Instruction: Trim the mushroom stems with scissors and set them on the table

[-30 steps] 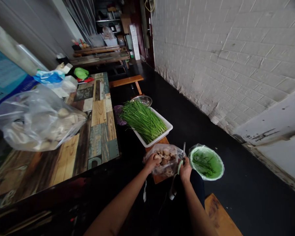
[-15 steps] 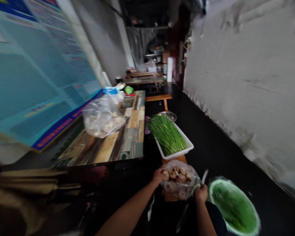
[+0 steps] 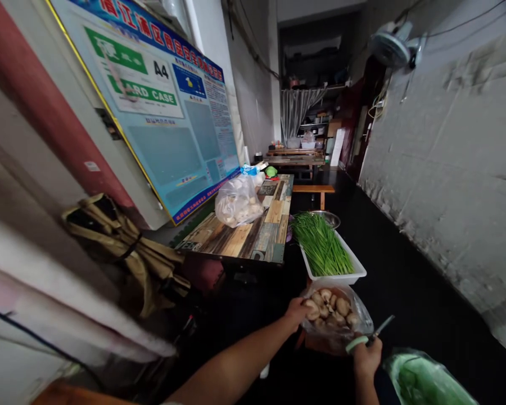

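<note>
- The fingers of the left hand point(image 3: 297, 313) pinch one mushroom point(image 3: 311, 307) at the near edge of the open bag point(image 3: 354, 320).
- The fingers of the right hand point(image 3: 366, 358) are clenched round the green handle of the scissors point(image 3: 377, 329). The blades point up and away to the right, clear of the bag.
- The bag lies just in front of both hands. About eight mushroom caps show on top, with more hidden beneath.
- Judging by that fill, most of the mushrooms are yet to be handled. Whether any in the bag are already cut cannot be told.
- The bin point(image 3: 425, 382), lined in green, stands just right of the right hand, and its contents are too blurred to make out.
- Beyond the bag, one white tray point(image 3: 356, 275) holds a tidy heap of chives point(image 3: 322, 247), with one metal bowl point(image 3: 329, 217) behind it.
- The counter point(image 3: 240, 239) to the left carries a second bag point(image 3: 238, 202), closed and full.
- Count: one pair of scissors, two bags, one tray, one bowl, one bin.
</note>
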Available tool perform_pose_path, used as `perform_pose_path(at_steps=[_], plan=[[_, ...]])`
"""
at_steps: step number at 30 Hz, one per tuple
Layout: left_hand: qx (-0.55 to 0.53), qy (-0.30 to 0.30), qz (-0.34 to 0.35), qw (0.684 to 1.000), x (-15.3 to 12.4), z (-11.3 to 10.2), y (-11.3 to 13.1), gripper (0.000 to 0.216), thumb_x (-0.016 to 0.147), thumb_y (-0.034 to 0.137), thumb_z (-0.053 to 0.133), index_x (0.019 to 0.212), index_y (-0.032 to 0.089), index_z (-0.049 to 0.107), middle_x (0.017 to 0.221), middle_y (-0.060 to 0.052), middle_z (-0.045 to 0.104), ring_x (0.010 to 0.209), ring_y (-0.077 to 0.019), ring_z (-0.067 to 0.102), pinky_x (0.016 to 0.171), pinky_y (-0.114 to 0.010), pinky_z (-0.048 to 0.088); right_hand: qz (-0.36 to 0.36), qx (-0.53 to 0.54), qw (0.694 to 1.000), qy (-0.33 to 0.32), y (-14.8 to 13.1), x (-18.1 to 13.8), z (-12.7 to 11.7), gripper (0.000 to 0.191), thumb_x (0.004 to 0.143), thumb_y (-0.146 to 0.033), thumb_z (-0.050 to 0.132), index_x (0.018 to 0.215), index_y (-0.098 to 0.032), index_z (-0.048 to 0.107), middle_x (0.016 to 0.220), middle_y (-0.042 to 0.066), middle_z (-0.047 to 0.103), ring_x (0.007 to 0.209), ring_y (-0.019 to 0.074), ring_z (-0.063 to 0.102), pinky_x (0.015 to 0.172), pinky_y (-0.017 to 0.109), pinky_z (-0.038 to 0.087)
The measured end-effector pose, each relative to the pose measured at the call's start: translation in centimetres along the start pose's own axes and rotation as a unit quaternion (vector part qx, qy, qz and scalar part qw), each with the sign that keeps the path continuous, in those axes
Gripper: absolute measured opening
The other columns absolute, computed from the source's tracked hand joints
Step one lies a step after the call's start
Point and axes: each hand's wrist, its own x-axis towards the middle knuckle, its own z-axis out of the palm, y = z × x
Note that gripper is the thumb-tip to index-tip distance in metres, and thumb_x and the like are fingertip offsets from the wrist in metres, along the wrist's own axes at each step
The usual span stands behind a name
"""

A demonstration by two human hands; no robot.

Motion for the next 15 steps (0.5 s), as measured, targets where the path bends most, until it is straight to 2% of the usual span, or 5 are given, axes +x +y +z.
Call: perform_pose_path(at_steps=[3,7,11,15], plan=[[-0.019,0.000,-0.002,1.000,-1.3,-0.4,0.0,0.020,0.048,0.011,0.081,0.066,0.016,0.072,0.062,0.000,0.067,0.070,-0.0189,0.061,0.067,-0.029,0.045,-0.008,-0.003,1.000,0.013,0.0,-0.6,-0.4,0.052,0.050,-0.061,0.061,0.082,-0.023,0.050,0.072,0.002,0.054,0.069,0.0253,0.054,0.073,0.043,0.046],[-0.065,-0.025,0.007,0.998,-1.9,-1.3,1.7,0.027,0.042,0.015,0.083,0.066,0.012,0.071,0.061,0.000,0.064,0.063,-0.0161,0.058,0.066,-0.028,0.042,-0.009,0.011,1.000,0.017,-0.2,-1.1,-1.1,0.047,0.049,-0.059,0.063,0.078,-0.024,0.050,0.068,0.001,0.054,0.066,0.0248,0.054,0.068,0.041,0.045],[-0.128,-0.082,0.039,0.988,-2.5,-2.3,5.1,0.037,0.040,0.031,0.088,0.065,0.011,0.070,0.063,-0.003,0.064,0.061,-0.0145,0.055,0.065,-0.028,0.040,-0.031,0.047,0.998,0.003,-0.9,-1.3,-1.3,0.038,0.050,-0.053,0.064,0.071,-0.024,0.051,0.061,0.001,0.054,0.061,0.0233,0.051,0.062,0.039,0.043],[-0.175,-0.139,0.091,0.971,-2.4,-3.7,9.4,0.042,0.043,0.038,0.089,0.068,0.011,0.071,0.067,-0.005,0.063,0.064,-0.0134,0.053,0.065,-0.027,0.038,-0.031,0.046,0.998,0.004,-2.6,-0.7,-0.8,0.040,0.054,-0.054,0.069,0.073,-0.024,0.050,0.059,-0.001,0.051,0.059,0.0224,0.049,0.057,0.036,0.039]])
